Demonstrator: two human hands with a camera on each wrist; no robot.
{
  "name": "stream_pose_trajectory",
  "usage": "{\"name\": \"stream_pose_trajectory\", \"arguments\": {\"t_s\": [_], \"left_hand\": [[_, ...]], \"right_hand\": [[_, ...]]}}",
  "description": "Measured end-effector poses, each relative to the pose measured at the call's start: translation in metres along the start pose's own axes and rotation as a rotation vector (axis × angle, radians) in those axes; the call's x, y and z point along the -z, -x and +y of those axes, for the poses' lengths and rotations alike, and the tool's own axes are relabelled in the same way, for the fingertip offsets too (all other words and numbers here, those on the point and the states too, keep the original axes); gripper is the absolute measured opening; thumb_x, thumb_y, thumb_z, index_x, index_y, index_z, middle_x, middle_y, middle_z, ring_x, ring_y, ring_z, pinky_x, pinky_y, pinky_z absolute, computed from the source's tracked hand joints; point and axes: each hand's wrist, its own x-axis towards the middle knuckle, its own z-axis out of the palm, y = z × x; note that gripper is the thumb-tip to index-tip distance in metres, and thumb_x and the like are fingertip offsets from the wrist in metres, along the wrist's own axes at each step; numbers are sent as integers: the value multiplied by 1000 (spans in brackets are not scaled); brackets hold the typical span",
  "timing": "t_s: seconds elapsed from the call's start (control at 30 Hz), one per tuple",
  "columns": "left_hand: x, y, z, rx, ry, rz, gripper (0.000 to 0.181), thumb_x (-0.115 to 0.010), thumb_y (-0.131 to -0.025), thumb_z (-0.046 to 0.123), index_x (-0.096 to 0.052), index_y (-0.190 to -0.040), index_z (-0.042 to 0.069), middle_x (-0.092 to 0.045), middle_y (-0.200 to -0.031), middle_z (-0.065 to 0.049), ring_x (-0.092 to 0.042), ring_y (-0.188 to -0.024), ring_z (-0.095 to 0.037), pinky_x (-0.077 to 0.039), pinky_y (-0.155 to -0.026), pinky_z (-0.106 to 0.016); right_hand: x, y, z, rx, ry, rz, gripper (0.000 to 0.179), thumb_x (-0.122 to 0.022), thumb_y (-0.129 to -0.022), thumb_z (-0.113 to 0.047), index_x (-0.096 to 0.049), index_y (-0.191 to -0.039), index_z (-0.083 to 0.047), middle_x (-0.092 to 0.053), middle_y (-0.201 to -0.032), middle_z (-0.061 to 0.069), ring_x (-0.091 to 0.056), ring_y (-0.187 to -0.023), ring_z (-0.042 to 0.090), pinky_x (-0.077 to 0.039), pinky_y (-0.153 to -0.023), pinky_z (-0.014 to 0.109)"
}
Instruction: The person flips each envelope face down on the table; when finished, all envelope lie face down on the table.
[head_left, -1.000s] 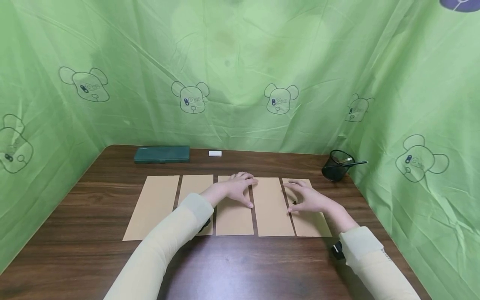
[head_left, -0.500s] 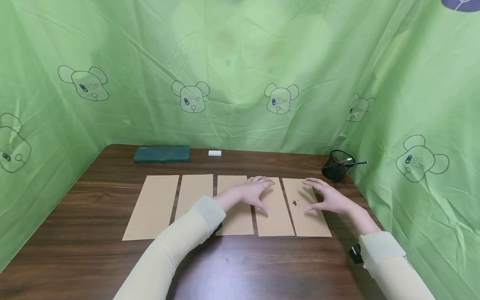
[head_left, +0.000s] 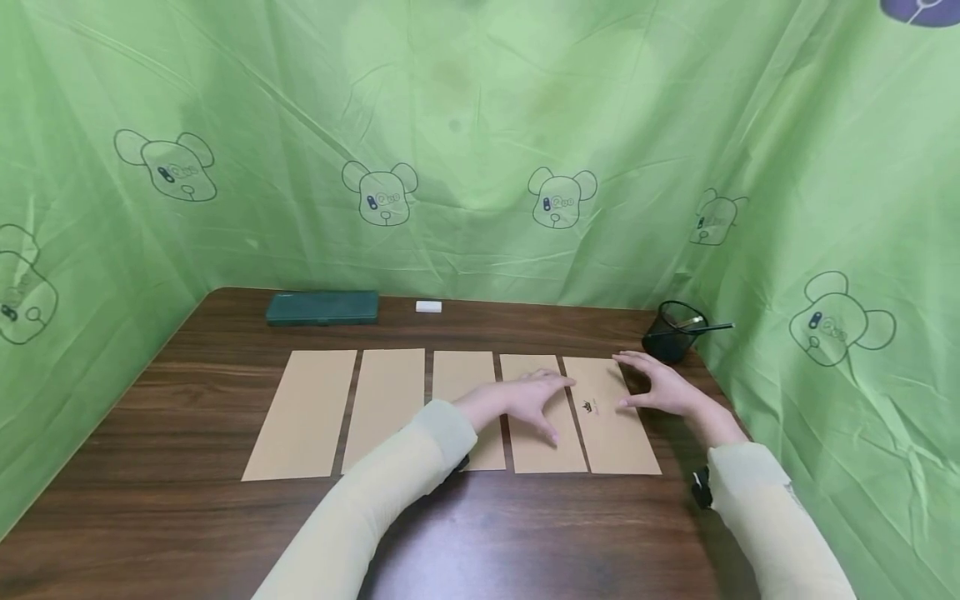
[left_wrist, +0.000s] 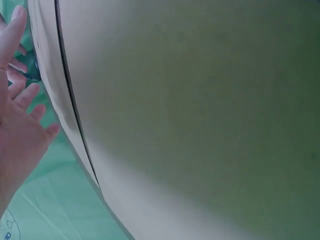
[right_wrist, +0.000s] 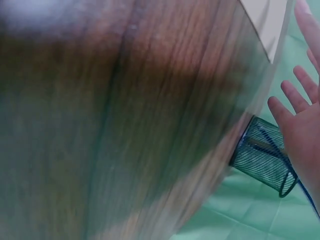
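Note:
Several flat tan rectangles lie side by side in a row; whether they are notebooks or cards I cannot tell. The rightmost rectangle (head_left: 609, 442) bears a small dark crown print. Over its left neighbour, a tan rectangle (head_left: 534, 458), my left hand (head_left: 525, 400) is spread, fingertips near the gap between the two. My right hand (head_left: 663, 392) hovers at the rightmost rectangle's right edge, fingers apart and thumb near the edge. Neither hand grips anything; whether the fingertips touch the rectangles is unclear. Both hands show at the margins of their wrist views, fingers loosely extended.
A black mesh pen cup (head_left: 670, 343) with pens stands at the back right, just beyond my right hand. A dark green case (head_left: 322, 308) and a white eraser-like block (head_left: 429, 307) lie along the back. Green curtain (head_left: 480, 250) surrounds the wooden table (head_left: 525, 533).
My left hand has moved rightward, from the middle rectangle to the one beside the rightmost. My right hand has shifted right, uncovering the crown print. The rectangles look unmoved.

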Motion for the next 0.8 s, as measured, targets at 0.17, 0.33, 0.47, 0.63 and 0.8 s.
{"name": "stream_pose_trajectory", "arguments": {"t_s": [0.17,0.33,0.47,0.63,0.8], "left_hand": [[-2,-3,4,10,5,-24,108,-80,-66,53,-23,-150,15,-29,-153,-2,-22,-142,-20,-22,-114,-41],[-5,-5,4,2,-10,-36,106,-80,-67,52,-25,-149,16,-30,-152,-1,-22,-142,-20,-22,-114,-40],[-6,-6,3,-1,-18,-41,104,-79,-67,53,-26,-149,16,-31,-152,0,-23,-142,-20,-22,-114,-40],[-6,-7,3,-1,-24,-39,102,-80,-67,53,-29,-148,17,-34,-151,0,-25,-141,-19,-23,-113,-39],[-7,-9,2,-1,-47,-37,100,-79,-66,55,-31,-147,19,-35,-150,1,-27,-140,-18,-24,-113,-39]], "right_hand": [[-2,-5,9,-83,14,-48,86,-83,-69,-36,-45,-139,-5,-42,-140,22,-35,-130,41,-30,-102,59],[-2,-12,12,-133,27,-79,85,-82,-70,-38,-45,-139,-5,-42,-139,25,-36,-130,43,-30,-102,59],[-1,-17,15,-168,31,-111,85,-81,-71,-39,-45,-139,-5,-42,-140,25,-36,-130,43,-31,-103,59],[-1,-21,16,-161,31,-133,83,-81,-72,-36,-45,-139,-3,-42,-137,28,-37,-127,47,-32,-100,61],[-2,-23,16,-144,15,-115,79,-82,-72,-32,-47,-136,-2,-43,-134,28,-39,-125,46,-32,-99,61]]}}
